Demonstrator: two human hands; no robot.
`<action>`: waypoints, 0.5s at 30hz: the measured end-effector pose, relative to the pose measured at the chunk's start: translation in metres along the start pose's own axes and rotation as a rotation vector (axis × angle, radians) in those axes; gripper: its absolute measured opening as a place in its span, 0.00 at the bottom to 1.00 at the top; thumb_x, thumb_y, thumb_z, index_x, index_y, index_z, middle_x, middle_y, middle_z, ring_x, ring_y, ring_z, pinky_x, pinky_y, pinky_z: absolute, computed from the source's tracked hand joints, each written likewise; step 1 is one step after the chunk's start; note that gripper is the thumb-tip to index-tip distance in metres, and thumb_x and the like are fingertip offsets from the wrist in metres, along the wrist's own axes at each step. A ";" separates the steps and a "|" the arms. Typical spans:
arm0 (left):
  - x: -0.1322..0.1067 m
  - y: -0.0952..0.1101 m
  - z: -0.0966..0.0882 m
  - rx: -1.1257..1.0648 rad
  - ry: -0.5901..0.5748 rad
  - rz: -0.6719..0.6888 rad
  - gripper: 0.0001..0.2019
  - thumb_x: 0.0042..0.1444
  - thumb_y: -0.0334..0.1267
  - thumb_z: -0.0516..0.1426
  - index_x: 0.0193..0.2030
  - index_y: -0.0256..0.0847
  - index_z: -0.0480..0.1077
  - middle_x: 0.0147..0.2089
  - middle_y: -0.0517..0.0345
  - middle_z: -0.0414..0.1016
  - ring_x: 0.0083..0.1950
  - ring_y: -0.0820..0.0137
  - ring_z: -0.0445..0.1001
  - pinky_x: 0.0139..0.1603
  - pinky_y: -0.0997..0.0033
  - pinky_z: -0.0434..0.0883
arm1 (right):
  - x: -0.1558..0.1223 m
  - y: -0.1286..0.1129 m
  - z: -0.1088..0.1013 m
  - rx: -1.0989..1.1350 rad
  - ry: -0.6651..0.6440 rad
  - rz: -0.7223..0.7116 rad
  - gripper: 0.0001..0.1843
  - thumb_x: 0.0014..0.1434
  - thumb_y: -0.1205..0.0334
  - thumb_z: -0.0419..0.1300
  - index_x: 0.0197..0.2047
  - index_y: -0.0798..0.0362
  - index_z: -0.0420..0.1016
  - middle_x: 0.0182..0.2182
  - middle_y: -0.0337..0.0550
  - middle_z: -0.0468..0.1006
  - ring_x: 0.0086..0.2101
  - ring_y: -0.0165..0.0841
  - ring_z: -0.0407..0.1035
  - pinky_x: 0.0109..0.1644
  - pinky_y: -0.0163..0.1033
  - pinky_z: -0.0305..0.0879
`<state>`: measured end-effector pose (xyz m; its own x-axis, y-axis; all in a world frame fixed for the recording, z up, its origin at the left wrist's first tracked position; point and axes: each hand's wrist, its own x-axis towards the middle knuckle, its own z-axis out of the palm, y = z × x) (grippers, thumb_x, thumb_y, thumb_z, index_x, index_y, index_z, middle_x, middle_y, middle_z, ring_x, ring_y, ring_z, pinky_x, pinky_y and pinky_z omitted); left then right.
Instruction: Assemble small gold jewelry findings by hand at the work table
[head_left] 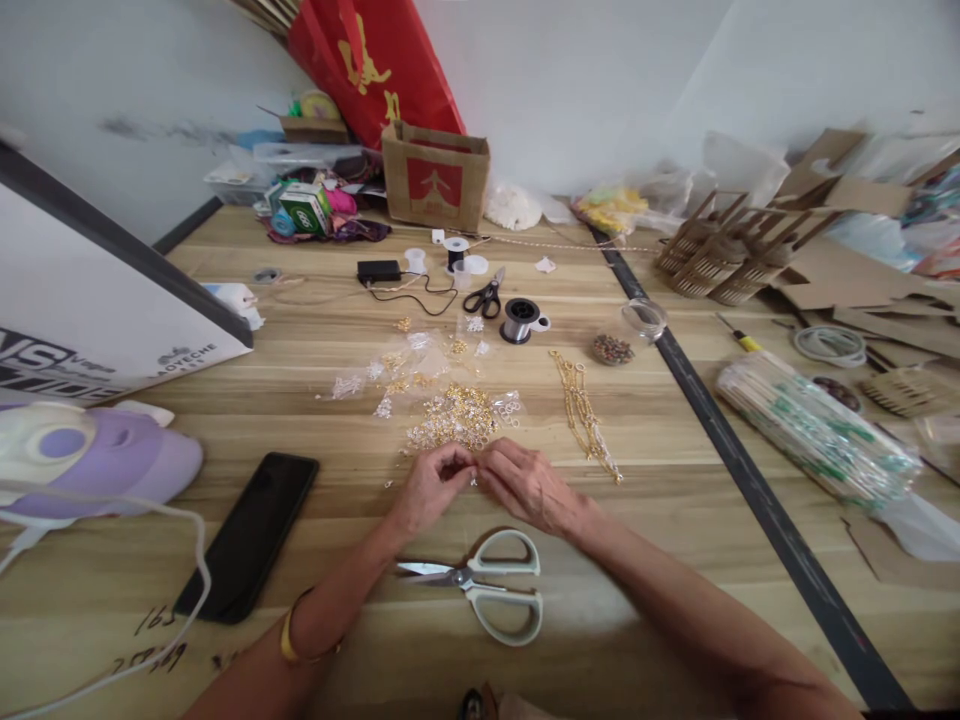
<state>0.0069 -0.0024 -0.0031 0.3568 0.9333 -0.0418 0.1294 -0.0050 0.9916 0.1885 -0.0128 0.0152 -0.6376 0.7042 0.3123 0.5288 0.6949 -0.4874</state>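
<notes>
Part (472, 478): tiny, pale and glinting, too small to identify. It is pinched between the fingertips of both hands, just above the table (675, 560), at the near edge of the gold pile.

Nearest the body:
- White scissors (480, 583) lie flat with the blades shut and pointing left. They sit between the two forearms, just below the hands.
- A gold bangle (289, 640) is on the left wrist.
- Phone (251, 535): screen dark, lying at an angle to the left of the left forearm.
- A white cable (196, 560) loops past the phone's near end.

Hands:
- Left hand (429, 490): fingers curled in, tips closed narrowly on the part.
- Right hand (529, 488): back up, fingertips meeting the left's and also gripping the part.
- The two hands touch at the fingertips.

Middle of the table:
- Pile (454, 415) of small gold pieces, just beyond the hands.
- Clear bags (390, 365) of similar pieces, beyond and left of the pile.
- Gold chains (585, 410) laid lengthwise, right of the pile.
- A purple object (142, 460) sits at the far left.

Further back:
- Spool (519, 320) of silvery wire, with black scissors (484, 297) just to its left.
- Bead dish (613, 349) to the spool's right.
- Black box (379, 270) with a wire running off it.

At the wall: a brown paper bag (435, 175) stands upright, with a red bag (375, 60) behind it.

A black strip (750, 480) crosses the table on the right. Beyond it lies a wrapped stick bundle (814, 430).
</notes>
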 end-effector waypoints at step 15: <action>-0.001 0.008 -0.004 0.209 -0.039 0.061 0.02 0.51 0.32 0.57 0.29 0.38 0.71 0.30 0.57 0.72 0.32 0.70 0.69 0.34 0.72 0.66 | 0.001 0.002 -0.001 -0.025 0.001 -0.037 0.08 0.67 0.68 0.46 0.37 0.54 0.63 0.31 0.45 0.69 0.33 0.33 0.63 0.35 0.35 0.62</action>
<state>0.0041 -0.0019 0.0049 0.4051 0.9142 0.0086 0.2942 -0.1392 0.9456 0.1889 -0.0108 0.0153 -0.6560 0.6784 0.3308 0.5190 0.7237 -0.4549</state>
